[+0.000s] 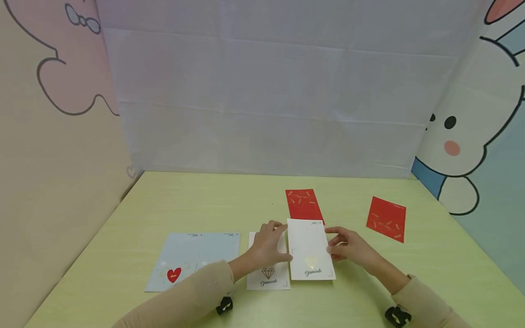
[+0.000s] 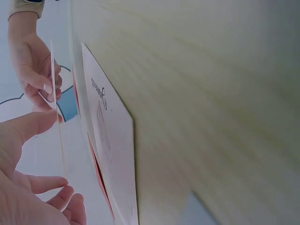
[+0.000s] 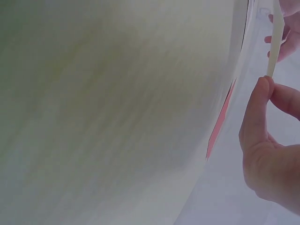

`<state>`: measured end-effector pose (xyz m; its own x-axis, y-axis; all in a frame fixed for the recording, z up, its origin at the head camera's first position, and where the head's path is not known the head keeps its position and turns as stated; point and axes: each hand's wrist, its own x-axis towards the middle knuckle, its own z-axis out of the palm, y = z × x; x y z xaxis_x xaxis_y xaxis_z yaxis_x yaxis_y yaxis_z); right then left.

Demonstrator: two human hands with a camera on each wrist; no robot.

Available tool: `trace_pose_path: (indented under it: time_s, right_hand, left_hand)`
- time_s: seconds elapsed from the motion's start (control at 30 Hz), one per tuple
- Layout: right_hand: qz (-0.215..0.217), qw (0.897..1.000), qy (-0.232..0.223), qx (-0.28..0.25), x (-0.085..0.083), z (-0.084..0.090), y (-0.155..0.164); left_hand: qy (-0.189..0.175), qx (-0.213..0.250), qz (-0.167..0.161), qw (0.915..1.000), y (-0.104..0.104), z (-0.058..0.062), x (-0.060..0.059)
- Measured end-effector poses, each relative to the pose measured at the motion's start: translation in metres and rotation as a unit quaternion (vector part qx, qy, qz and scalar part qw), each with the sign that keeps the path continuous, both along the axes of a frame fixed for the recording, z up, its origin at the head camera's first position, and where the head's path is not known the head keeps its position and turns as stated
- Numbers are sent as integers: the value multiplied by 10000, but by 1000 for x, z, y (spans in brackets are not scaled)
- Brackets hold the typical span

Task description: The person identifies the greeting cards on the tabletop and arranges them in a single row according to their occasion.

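Lifted card (image 1: 311, 249): white, "Diamonds" print at the near end; held between the two sets of fingertips, off the table (image 1: 205, 196).
Left hand (image 1: 268, 244): clamped on the left edge; thumb nearer the print, fingertips toward the far corner, spread apart along the edge.
Right hand (image 1: 347, 246): thumb and finger pinched together on the right edge, part-way along.
Flat card (image 1: 268, 275): matching print; lies below the left fingers, partly covered.
Red card (image 1: 304, 205): just beyond the left fingertips; lifted card overlaps its near end in the head view.
Second red card (image 1: 386, 219): beyond the right fingers, off to their right.
Blue card (image 1: 201, 250): left of the left fingers.
Edge pressure (judged): light; squeezing inward could bow the sheet.
Level (judged): both hands should move at one pace, else it twists.
Clearance (judged): left fingers high enough not to drag the flat card.
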<state>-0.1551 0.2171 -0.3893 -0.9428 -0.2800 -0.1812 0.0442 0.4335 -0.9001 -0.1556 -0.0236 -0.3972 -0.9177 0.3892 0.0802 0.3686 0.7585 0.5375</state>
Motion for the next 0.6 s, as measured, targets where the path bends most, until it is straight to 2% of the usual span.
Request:
trace_pose_path:
  time_s: [0.27,0.47,0.6]
  right_hand:
    - [140,9998,-131,79,0,-4,0]
    - [333,9992,-132,181,1,-4,-2]
    - [262,9987,-164,407,1,-6,-4]
  left_hand:
    - [163,-695,-137,9974,0,-1,-1]
    - [59,-874,-186,9960,-1,-3,-1]
    - [-76,-921,-177,9956,0,-4,-1]
